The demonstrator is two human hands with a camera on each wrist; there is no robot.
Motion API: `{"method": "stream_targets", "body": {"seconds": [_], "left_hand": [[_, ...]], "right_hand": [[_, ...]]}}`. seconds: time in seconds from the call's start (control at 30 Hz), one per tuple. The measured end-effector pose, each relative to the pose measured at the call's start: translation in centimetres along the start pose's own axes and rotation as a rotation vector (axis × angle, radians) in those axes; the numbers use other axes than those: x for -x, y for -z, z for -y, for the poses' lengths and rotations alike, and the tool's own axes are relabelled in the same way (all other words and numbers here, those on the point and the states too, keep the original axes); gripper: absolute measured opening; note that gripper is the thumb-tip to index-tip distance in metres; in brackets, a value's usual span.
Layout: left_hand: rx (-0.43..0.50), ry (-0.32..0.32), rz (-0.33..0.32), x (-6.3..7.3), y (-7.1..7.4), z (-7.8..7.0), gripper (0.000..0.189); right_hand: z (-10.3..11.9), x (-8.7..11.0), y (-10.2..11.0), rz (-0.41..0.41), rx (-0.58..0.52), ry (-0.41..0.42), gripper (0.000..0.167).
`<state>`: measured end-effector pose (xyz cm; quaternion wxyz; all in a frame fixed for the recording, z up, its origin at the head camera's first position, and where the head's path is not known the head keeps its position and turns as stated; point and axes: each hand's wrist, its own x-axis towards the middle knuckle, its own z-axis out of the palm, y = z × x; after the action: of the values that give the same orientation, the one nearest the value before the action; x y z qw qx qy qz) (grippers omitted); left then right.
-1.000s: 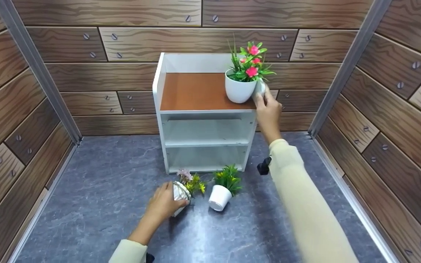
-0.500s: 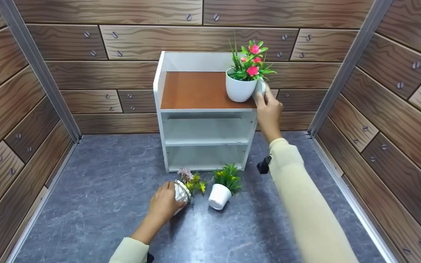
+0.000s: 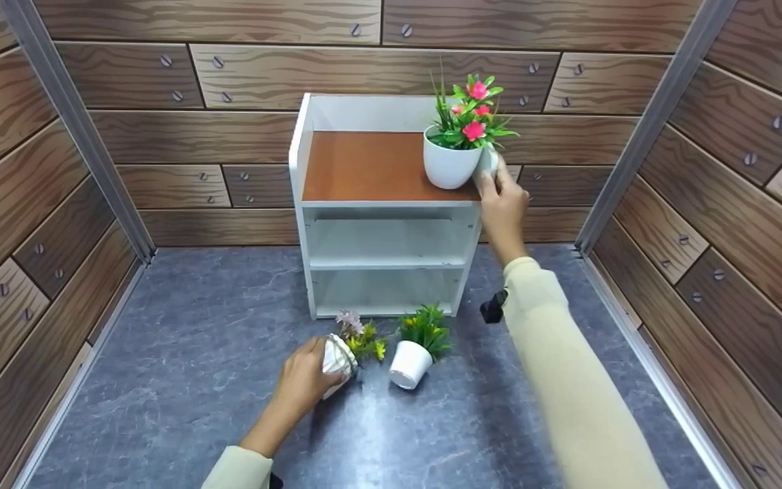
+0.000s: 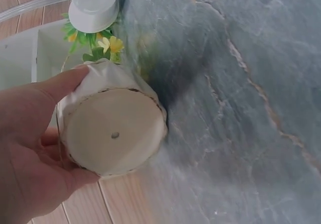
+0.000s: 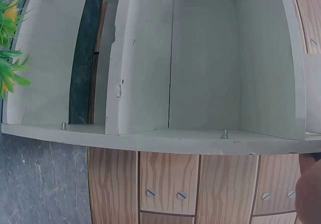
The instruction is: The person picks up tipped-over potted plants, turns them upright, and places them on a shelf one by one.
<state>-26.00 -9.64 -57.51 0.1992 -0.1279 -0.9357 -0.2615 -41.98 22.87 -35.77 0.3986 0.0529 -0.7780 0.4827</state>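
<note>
My left hand grips a white pot with pink and yellow flowers, which lies tipped over. Its round base with a small hole faces the left wrist view, thumb on one side and fingers on the other. Up at the small white shelf unit, my right hand holds the top of its right side panel. Beside that hand a white pot with pink flowers stands upright on the brown top. Only a sliver of the right hand shows in the right wrist view.
A smaller white pot with a green plant and yellow flowers lies tilted on the grey marbled floor, in front of the shelf unit. Wood-patterned walls stand behind and on both sides.
</note>
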Motion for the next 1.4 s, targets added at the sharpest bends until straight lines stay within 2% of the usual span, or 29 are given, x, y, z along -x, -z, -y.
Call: {"method": "stream_targets", "body": {"seconds": [0.1, 0.23, 0.37, 0.73, 0.9, 1.2, 1.27, 1.4], "left_hand": [[0.028, -0.018, -0.03, 0.3, -0.2, 0.3, 0.066], [0.069, -0.007, -0.045, 0.8, -0.2, 0.8, 0.07], [0.128, 0.043, -0.032, 1.3, -0.1, 1.3, 0.074], [0.314, 0.249, -0.031, 3.3, 0.7, 3.7, 0.078], [0.371, 0.273, 0.005, 3.9, 1.1, 4.5, 0.08], [0.312, 0.371, 0.077, 4.3, 2.5, 5.2, 0.092], [0.325, 0.373, 0.07, 4.3, 2.4, 5.2, 0.095], [0.385, 0.364, 0.033, 4.2, 1.1, 4.9, 0.095]], "right_hand": [[0.0, 0.0, 0.0, -0.003, 0.011, 0.001, 0.043], [0.1, 0.0, -0.1, 0.001, 0.019, 0.001, 0.043], [0.2, 0.0, 0.0, 0.003, 0.014, -0.016, 0.044], [0.2, 0.1, 0.0, 0.012, -0.011, -0.034, 0.044], [0.3, 0.0, 0.0, 0.013, -0.007, -0.034, 0.044], [0.4, -0.1, 0.1, 0.016, 0.003, -0.03, 0.044], [0.4, -0.1, 0.1, 0.019, -0.008, -0.032, 0.044], [0.3, 0.1, 0.0, 0.033, -0.041, -0.044, 0.044]]}}
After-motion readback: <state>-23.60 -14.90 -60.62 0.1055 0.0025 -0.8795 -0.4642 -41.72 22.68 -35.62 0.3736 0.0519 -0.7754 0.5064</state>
